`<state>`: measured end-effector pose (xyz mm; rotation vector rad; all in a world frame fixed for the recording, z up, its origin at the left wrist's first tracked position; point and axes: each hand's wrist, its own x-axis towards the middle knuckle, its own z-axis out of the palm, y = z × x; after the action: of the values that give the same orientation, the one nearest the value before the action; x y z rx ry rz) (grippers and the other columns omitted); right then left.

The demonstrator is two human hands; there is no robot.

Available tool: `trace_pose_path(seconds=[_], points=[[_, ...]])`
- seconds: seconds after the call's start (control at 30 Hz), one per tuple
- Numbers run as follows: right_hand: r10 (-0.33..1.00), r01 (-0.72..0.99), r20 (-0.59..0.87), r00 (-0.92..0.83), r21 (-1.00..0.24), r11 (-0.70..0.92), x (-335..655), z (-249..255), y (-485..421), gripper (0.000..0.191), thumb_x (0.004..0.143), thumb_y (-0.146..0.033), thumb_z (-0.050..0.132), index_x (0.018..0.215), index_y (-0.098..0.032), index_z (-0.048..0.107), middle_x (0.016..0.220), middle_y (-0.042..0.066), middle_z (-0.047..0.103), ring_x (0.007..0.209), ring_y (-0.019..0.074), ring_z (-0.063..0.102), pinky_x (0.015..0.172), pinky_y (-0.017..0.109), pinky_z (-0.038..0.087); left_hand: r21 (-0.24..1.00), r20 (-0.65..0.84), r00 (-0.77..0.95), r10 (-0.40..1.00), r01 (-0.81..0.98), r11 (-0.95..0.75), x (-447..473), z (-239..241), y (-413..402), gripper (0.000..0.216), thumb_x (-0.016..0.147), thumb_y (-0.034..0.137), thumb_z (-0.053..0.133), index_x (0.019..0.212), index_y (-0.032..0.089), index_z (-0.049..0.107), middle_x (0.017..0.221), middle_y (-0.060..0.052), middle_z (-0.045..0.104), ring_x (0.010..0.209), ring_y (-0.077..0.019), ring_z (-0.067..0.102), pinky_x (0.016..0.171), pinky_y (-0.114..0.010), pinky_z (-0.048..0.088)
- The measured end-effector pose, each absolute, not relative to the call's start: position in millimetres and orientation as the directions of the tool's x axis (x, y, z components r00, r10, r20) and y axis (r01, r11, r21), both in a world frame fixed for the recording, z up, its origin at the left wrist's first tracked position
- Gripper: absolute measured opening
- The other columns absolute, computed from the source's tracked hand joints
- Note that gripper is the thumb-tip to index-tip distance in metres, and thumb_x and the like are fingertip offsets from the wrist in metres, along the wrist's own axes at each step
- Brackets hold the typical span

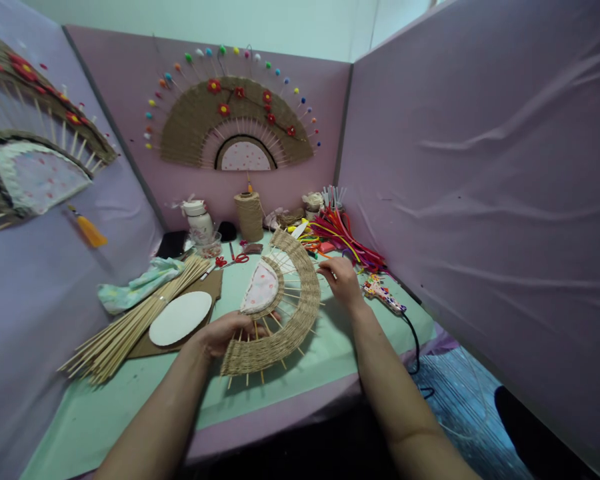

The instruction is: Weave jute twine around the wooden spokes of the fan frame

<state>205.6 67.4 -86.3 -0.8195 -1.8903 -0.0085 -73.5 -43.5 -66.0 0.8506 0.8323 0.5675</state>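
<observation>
A half-round woven fan point(309, 287) of twine on thin sticks is tilted above the table. Its inner half circle point(261, 288) is covered in white cloth with pink spots and edged in twine. My left hand point(230, 330) grips the fan from below at its inner edge, fingers partly behind the sticks. At the outer right rim, my right hand point(341, 279) has thumb and fingers pinched together beside a stick end; whatever lies between them is too small to make out. Stick tips poke out past the woven band.
Bamboo sticks point(130, 327) and a white oval card point(181, 318) lie left. Red scissors point(237, 259), a twine spool point(249, 217) and a white bottle point(198, 219) stand behind. Right are coloured pipe cleaners point(347, 240) and a corded glue gun point(384, 295). A finished fan point(187, 130) hangs on the back panel.
</observation>
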Motion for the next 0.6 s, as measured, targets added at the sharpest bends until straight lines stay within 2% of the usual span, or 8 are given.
trace_pose_path(seconds=[0.13,0.27,0.33,0.43,0.53,0.6], points=[[0.502,0.615,0.776,-0.382,-0.192,0.765,215.4,-76.8,65.2,0.023,0.087,-0.038,0.055,0.076,-0.018,0.060,0.072,0.005,0.062,0.074,0.0182,0.052,0.078,0.033,0.035,0.807,-0.457,0.531,0.713,-0.090,0.584,-82.2,-67.6,-51.7,0.056,0.059,0.009,0.055,0.115,0.011,0.059,0.085,-0.011,0.072,0.071,-0.0206,0.066,0.062,-0.029,0.050],[0.435,0.548,0.693,-0.575,-0.069,0.834,217.7,-66.8,60.4,0.018,0.091,-0.029,0.050,0.084,-0.018,0.062,0.079,0.007,0.063,0.078,0.0180,0.052,0.078,0.032,0.035,0.782,-0.486,0.544,0.684,-0.078,0.618,-93.0,-70.9,-65.7,0.057,0.056,0.011,0.056,0.113,0.008,0.060,0.085,-0.014,0.072,0.073,-0.0232,0.067,0.063,-0.030,0.049],[0.411,0.498,0.666,-0.622,-0.068,0.864,215.6,-61.5,57.4,0.017,0.092,-0.026,0.049,0.086,-0.018,0.062,0.080,0.007,0.064,0.079,0.0181,0.053,0.078,0.033,0.036,0.777,-0.496,0.549,0.673,-0.067,0.626,-95.8,-73.0,-71.5,0.056,0.056,0.011,0.056,0.111,0.009,0.062,0.084,-0.014,0.072,0.071,-0.0227,0.067,0.062,-0.029,0.049],[0.442,0.418,0.653,-0.615,-0.206,0.885,212.8,-54.3,54.1,0.016,0.090,-0.027,0.053,0.082,-0.018,0.063,0.078,0.006,0.064,0.078,0.0178,0.054,0.077,0.032,0.038,0.786,-0.492,0.543,0.680,-0.059,0.616,-97.4,-76.3,-76.0,0.053,0.054,0.010,0.055,0.106,0.010,0.064,0.082,-0.013,0.073,0.069,-0.0217,0.066,0.060,-0.029,0.048],[0.585,0.323,0.562,-0.585,-0.500,0.804,213.1,-50.5,52.5,0.015,0.086,-0.029,0.057,0.078,-0.018,0.063,0.075,0.005,0.064,0.073,0.0158,0.055,0.072,0.030,0.040,0.789,-0.492,0.558,0.669,-0.038,0.613,-98.3,-78.6,-77.5,0.053,0.051,0.008,0.053,0.102,0.010,0.067,0.081,-0.013,0.073,0.068,-0.0209,0.066,0.058,-0.027,0.047],[0.685,0.234,0.437,-0.583,-0.717,0.657,212.8,-50.8,50.8,0.016,0.083,-0.031,0.060,0.076,-0.017,0.063,0.074,0.003,0.063,0.069,0.0144,0.054,0.067,0.027,0.041,0.797,-0.487,0.577,0.656,-0.016,0.604,-98.8,-78.5,-78.6,0.054,0.049,0.007,0.053,0.101,0.010,0.067,0.081,-0.012,0.073,0.065,-0.0198,0.065,0.053,-0.024,0.044]])
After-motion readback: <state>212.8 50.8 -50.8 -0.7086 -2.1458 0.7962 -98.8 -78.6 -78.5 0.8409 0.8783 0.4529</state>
